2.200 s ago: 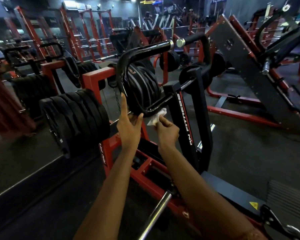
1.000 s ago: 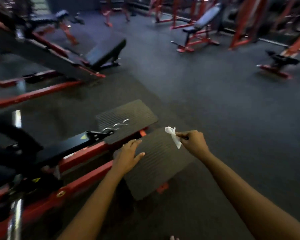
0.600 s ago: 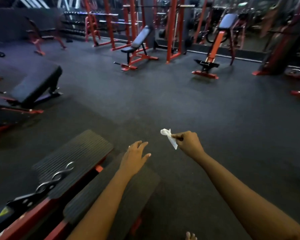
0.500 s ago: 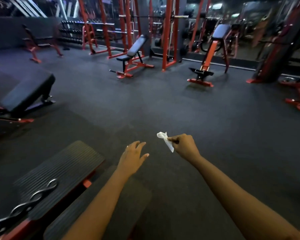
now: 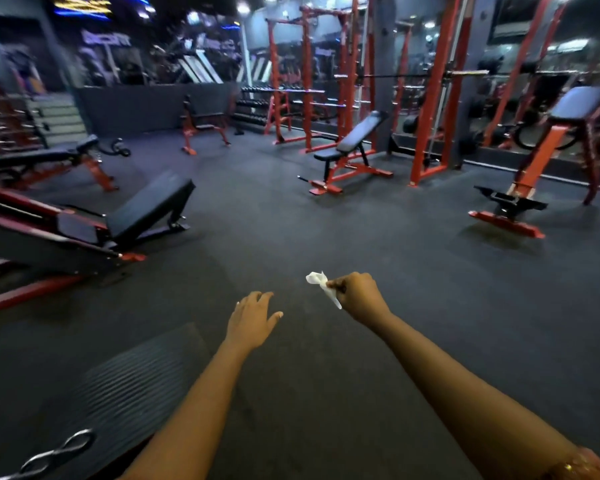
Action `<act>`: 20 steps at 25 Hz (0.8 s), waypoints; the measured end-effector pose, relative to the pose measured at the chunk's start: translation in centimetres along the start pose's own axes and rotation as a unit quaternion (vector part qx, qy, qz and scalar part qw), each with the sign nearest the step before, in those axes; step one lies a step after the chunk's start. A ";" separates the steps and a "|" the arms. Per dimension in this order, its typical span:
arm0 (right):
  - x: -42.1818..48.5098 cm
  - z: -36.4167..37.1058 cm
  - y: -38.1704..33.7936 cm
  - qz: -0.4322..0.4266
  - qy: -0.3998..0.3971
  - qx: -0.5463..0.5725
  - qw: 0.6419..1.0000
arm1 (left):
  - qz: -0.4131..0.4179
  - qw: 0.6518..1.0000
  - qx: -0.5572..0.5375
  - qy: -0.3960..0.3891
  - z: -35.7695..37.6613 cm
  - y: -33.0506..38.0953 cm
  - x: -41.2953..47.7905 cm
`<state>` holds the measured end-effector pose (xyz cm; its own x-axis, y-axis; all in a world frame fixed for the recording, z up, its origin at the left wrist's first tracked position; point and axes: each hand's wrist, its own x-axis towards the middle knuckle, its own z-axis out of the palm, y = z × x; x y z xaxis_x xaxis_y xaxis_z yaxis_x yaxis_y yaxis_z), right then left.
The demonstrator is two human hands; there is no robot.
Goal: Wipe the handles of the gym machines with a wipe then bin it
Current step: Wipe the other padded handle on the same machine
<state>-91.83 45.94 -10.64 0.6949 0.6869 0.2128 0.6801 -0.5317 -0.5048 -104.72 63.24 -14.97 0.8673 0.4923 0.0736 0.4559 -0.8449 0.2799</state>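
The right hand pinches the crumpled wipe in its fingers at its nine o'clock, above the floor, probably bound for a bin, while the left hand hangs relaxed, empty.

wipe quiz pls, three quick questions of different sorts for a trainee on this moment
1. Which hand pinches the wipe? A left, B right, C both.
2. True or false: the left hand grips a machine handle.
3. Short answer: is a bin in view?

Key:
1. B, the right hand.
2. False: the left hand is open over the floor and holds nothing.
3. No.
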 end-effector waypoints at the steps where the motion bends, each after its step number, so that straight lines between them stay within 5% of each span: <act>1: 3.3 0.7 0.3 -0.023 -0.007 -0.003 1.000 | -0.020 1.000 0.007 0.006 0.1 -0.9 2.7; 10: 30.7 5.8 -2.5 -0.194 -0.091 0.028 0.976 | -0.228 0.972 0.034 0.054 -3.0 -10.0 20.9; 20: 53.8 16.7 -9.7 -0.394 -0.189 0.079 0.896 | -0.436 0.888 0.061 0.135 -5.7 -21.2 32.9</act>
<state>-64.93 96.34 -8.26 -0.1357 0.9527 0.2718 0.8621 0.2488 -0.4415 -86.99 98.52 -13.05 0.1034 0.9885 0.1106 0.9627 -0.1274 0.2387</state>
